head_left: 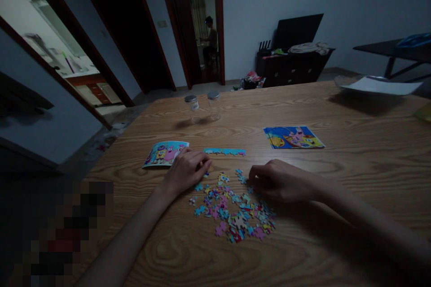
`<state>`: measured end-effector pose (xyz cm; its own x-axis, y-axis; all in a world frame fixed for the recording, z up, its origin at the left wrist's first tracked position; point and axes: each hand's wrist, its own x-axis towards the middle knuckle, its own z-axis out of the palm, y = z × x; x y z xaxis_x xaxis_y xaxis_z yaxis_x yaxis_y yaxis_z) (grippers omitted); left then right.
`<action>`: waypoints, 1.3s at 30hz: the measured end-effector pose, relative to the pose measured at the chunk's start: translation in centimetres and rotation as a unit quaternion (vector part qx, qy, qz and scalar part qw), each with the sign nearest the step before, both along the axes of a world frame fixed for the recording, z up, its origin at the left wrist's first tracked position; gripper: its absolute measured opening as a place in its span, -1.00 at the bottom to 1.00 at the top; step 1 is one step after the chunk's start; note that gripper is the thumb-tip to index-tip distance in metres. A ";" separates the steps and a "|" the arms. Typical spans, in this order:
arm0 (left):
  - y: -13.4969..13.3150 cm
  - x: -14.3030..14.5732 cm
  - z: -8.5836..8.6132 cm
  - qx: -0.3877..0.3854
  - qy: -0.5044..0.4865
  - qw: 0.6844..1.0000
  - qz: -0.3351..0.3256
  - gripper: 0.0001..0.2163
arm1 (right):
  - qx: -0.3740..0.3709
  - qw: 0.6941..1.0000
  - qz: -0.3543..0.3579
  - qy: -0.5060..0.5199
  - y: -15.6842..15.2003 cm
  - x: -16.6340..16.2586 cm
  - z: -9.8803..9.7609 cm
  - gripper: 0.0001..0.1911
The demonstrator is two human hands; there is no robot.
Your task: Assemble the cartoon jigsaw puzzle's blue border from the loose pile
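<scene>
A loose heap of small jigsaw puzzle pieces (239,221) in pink, blue, yellow and red lies on the wooden table between my hands. My left hand (188,168) rests at the heap's upper left, over the right edge of a cartoon picture card (160,154); its fingers are loosely bent, with the thumb apart. My right hand (278,181) is at the heap's upper right. Its fingers curl inward beside a few blue pieces (240,176), and whatever they pinch is hidden. Above the heap runs a joined strip of blue puzzle pieces (225,151).
A second cartoon picture card (294,137) lies right of the strip. Two clear jars with metal lids, a left jar (193,110) and a right jar (214,106), stand farther back. A white sheet (379,85) lies at the far right. Through a doorway, a person (210,40) sits.
</scene>
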<state>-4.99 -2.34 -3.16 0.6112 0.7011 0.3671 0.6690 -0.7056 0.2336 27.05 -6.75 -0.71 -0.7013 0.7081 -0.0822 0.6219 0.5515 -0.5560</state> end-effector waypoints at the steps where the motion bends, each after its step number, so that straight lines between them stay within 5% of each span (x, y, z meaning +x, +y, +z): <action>1: 0.0 0.0 -0.1 0.003 -0.002 1.000 0.008 -0.82 | 0.001 1.000 -0.003 0.000 -0.1 -0.1 0.0 -0.83; 18: 0.6 -0.4 -0.8 -0.083 -0.126 0.983 0.103 -0.55 | 0.012 1.000 -0.006 -0.016 -0.5 -0.5 -0.2 -0.87; 24: 0.5 -0.6 1.3 -0.128 -0.072 0.985 0.090 -0.63 | 0.001 1.000 -0.007 -0.012 -0.5 -0.6 0.1 -0.92; 30: -2.6 -2.5 4.6 -0.205 -0.028 0.978 0.033 -0.76 | -0.006 1.000 -0.006 -0.006 -0.4 -0.8 0.1 -0.89; 33: -4.7 -3.8 4.6 -0.255 -0.005 0.967 -0.003 -0.78 | -0.001 1.000 -0.001 0.000 -0.3 -0.8 -0.3 -0.86; 39: -6.4 -3.8 3.5 -0.225 0.010 0.974 0.015 -0.76 | 0.026 1.000 -0.003 -0.013 0.0 -0.8 -1.2 -0.81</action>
